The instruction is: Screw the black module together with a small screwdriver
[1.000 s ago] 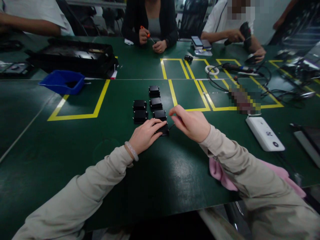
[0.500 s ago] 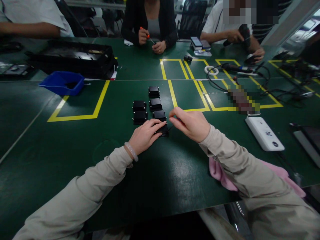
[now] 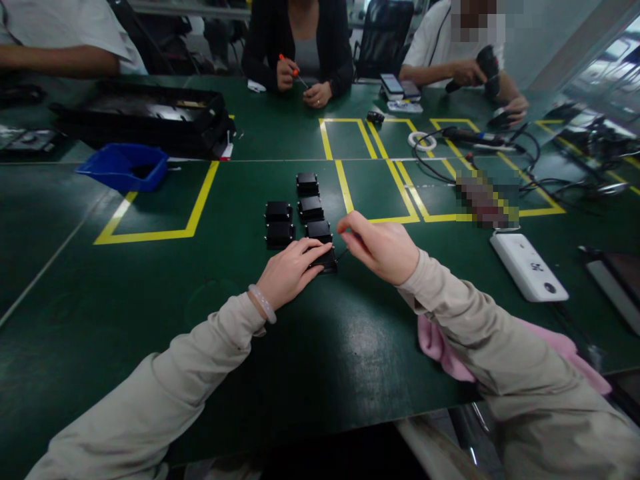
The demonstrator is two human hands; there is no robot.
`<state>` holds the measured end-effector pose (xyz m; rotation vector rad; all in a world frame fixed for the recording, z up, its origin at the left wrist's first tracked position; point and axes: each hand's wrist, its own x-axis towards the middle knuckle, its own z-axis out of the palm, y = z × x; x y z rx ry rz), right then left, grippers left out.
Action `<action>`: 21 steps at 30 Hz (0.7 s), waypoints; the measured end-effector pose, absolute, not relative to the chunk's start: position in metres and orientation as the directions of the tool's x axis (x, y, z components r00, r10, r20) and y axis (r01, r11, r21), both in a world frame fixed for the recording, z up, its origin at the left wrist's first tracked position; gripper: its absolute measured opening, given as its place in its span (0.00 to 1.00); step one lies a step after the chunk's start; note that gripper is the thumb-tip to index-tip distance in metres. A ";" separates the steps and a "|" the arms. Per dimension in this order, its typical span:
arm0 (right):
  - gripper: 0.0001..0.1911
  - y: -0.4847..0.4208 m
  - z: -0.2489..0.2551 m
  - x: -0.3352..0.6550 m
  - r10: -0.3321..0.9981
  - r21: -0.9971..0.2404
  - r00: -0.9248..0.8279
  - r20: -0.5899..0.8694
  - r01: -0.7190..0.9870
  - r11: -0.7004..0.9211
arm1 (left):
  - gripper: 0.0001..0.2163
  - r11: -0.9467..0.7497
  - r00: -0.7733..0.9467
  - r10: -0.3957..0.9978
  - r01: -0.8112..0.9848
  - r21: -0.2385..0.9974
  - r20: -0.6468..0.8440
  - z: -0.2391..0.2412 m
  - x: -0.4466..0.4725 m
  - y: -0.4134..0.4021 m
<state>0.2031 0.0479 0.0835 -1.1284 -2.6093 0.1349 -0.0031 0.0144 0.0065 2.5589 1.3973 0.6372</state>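
Observation:
My left hand (image 3: 290, 270) lies over the nearest small black box (image 3: 327, 259), its fingers and thumb gripping the sides. To the right of that box, my right hand (image 3: 383, 250) is closed in a pinch. A thin dark shaft (image 3: 342, 255) runs from its fingers to the box's right edge; the rest of this tool is hidden in the hand. Several matching black boxes stand just beyond, among them one box (image 3: 319, 231) right behind the held one and another box (image 3: 280, 235) to its left. Small bright screw-like points show at their edges.
A blue scoop-shaped bin (image 3: 125, 167) and stacked black trays (image 3: 145, 117) sit at the left. Right are a white power bank (image 3: 530, 267), a pink cloth (image 3: 445, 350) and cables (image 3: 535, 177). Co-workers sit opposite; one person's hand (image 3: 287, 72) holds an orange-handled screwdriver.
My right hand has shifted very slightly at the box's side, and a little more of the thin shaft shows. My left hand and the boxes stay where they were.

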 end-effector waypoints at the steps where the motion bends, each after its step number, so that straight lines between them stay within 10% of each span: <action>1: 0.16 0.048 0.084 0.203 0.725 -0.204 -0.649 0.232 0.696 0.688 | 0.19 -0.553 0.475 0.830 0.764 0.332 0.291 0.007 -0.003 0.014; 21: 0.18 0.048 0.084 0.203 0.713 -0.195 -0.661 0.232 0.687 0.700 | 0.19 -0.546 0.475 0.836 0.769 0.333 0.276 0.008 -0.003 0.015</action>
